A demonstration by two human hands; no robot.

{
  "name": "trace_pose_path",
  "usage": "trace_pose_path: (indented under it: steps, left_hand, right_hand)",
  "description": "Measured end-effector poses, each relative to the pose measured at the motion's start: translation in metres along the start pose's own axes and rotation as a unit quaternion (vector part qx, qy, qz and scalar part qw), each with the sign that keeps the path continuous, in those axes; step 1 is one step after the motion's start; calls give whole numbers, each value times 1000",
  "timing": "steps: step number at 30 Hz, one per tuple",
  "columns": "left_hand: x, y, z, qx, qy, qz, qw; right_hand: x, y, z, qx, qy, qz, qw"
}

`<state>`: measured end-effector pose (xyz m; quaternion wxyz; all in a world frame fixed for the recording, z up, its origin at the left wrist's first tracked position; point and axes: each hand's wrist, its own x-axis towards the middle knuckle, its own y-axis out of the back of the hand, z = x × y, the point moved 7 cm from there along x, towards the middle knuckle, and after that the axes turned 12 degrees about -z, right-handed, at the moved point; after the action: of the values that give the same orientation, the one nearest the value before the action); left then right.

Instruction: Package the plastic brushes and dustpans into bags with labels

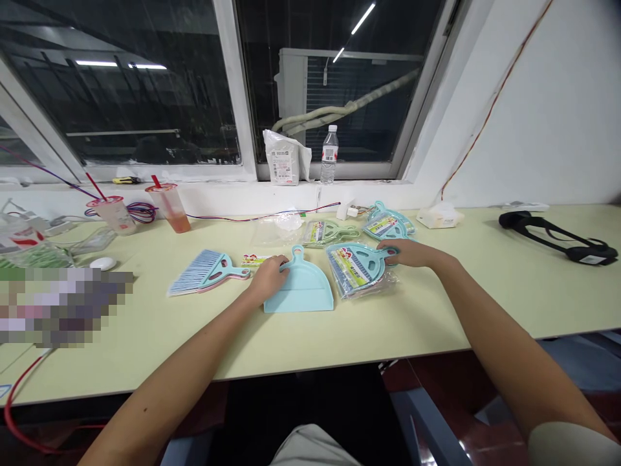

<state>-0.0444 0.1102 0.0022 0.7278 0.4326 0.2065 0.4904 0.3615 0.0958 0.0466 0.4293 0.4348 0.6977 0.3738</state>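
Note:
My left hand [268,279] is closed at the upper left edge of a light blue dustpan [301,286], which lies flat on the table with its handle pointing to the window. My right hand [406,252] grips the handle end of a bagged dustpan and brush set [358,268], whose clear wrapper spreads on the table. Left of my left hand lies a small hand brush [207,272] with blue bristles and a blue and pink handle. Partly behind that hand is a yellow-green label card [255,259].
Behind lie a green packaged set [330,233] and more blue packaged sets [388,223]. Two drink cups [171,210] stand at the back left. A water bottle [329,155] and white package [286,158] are on the sill. A tissue pack [440,215] and black headset [557,239] lie right.

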Motion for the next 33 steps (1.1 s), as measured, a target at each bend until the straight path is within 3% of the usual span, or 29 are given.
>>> trace_pose_path:
  steps: [5,10,12,15,19,22,26,30,33]
  left_hand:
    - [0,-1,-1,3,4,-5,1000]
    - [-2,2,2,-2,4,5,1000]
    - [-2,4,2,5,2,17,1000]
    - [-3,6,2,14,4,34,999]
    - [-4,11,2,12,10,57,998]
    - [-6,19,8,-10,-15,85,996]
    - [-7,37,16,-107,-51,124,985]
    - [-9,50,18,-223,-69,159,959]
    - [-9,59,11,-291,-70,175,938]
  right_hand:
    - [0,-4,-4,-25,17,-21,999]
    - [-10,6,-14,-60,4,49,997]
    - [-17,13,-36,-62,23,107,992]
    - [-27,15,-90,-35,99,175,979]
    - [-14,-9,-162,14,141,133,981]
    - [11,-24,-195,57,124,108,985]
    - [43,-30,-212,122,92,74,985]
    - [61,-37,-222,180,140,-4,974]
    - [70,-38,-215,273,157,-16,949]
